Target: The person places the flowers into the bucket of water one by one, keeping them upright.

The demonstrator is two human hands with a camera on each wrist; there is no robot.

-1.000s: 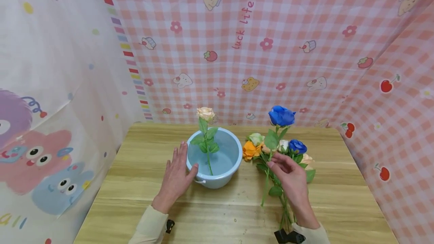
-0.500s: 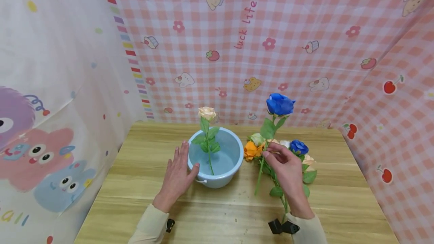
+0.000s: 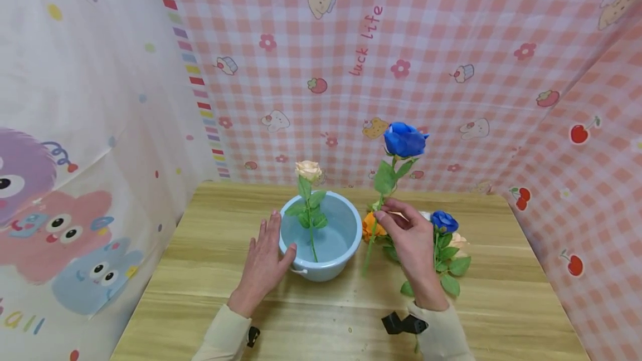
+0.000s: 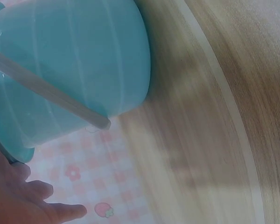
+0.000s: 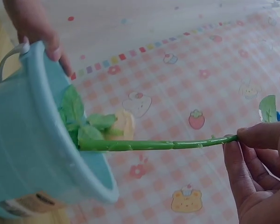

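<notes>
My right hand [image 3: 412, 241] pinches the green stem of a blue rose [image 3: 405, 139] between thumb and fingers, bloom upward, to the right of a light blue bucket [image 3: 321, 273]. In the right wrist view the stem [image 5: 168, 145] stretches from the fingertips toward the bucket; the bloom is mostly out of frame. A peach rose [image 3: 307, 170] leans inside the bucket with its bloom above the rim. Along the bucket's left side, my left hand [image 3: 263, 266] rests at the rim with fingers straight. In the left wrist view, the bucket's handle [image 4: 51, 91] hangs across its wall.
Several roses lie on the wooden table [image 3: 190, 272] behind and under the right hand, among them an orange rose [image 3: 371, 226] and another blue rose [image 3: 444, 221]. A checked pink cloth [image 3: 311, 116] hangs behind the table; a white printed cloth [image 3: 100, 127] hangs at left.
My right hand has lifted the blue rose and carried it left, away from the lying roses and closer to the bucket. The left hand has stayed at the bucket's rim.
</notes>
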